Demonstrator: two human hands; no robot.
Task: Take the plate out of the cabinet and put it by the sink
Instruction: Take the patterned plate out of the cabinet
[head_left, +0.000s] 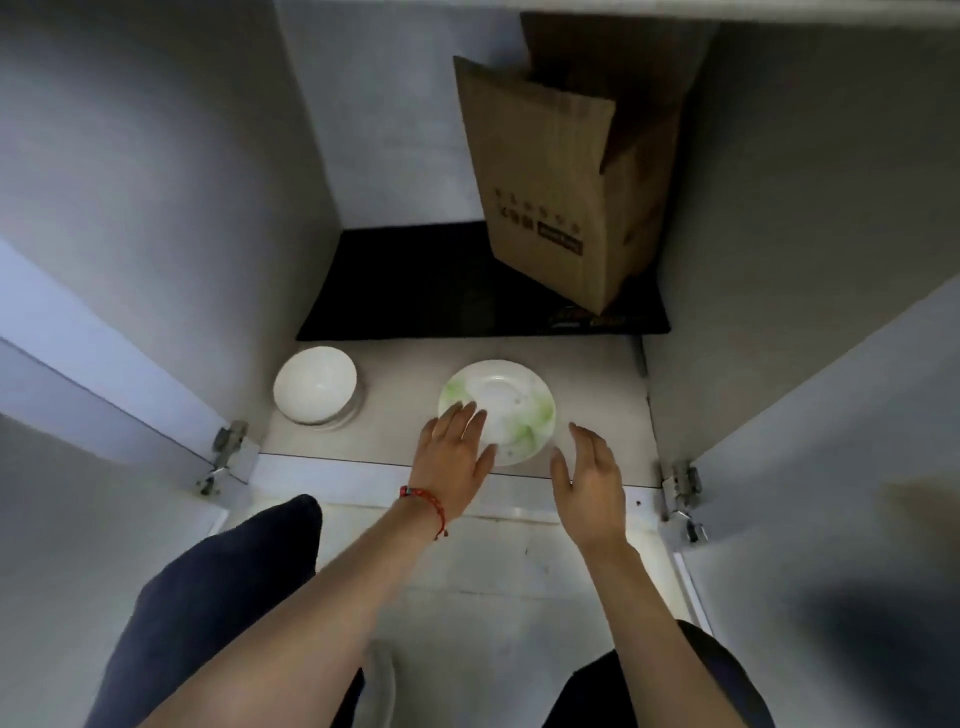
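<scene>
A white plate (511, 402) with green markings lies flat on the floor of an open low cabinet (597, 395), near its front edge. My left hand (454, 457), with a red bracelet at the wrist, reaches in with fingers spread and covers the plate's near-left rim. Just right of the plate my right hand (589, 478) hovers, fingers apart and palm turned inward; it does not touch the plate. Neither hand holds anything.
A white bowl (315, 384) on a small stack sits at the cabinet's front left. A tall open cardboard box (561, 197) stands at the back right on a black mat (415, 296). Both cabinet doors (93, 374) are swung open. My dark-trousered knees (218, 597) are below.
</scene>
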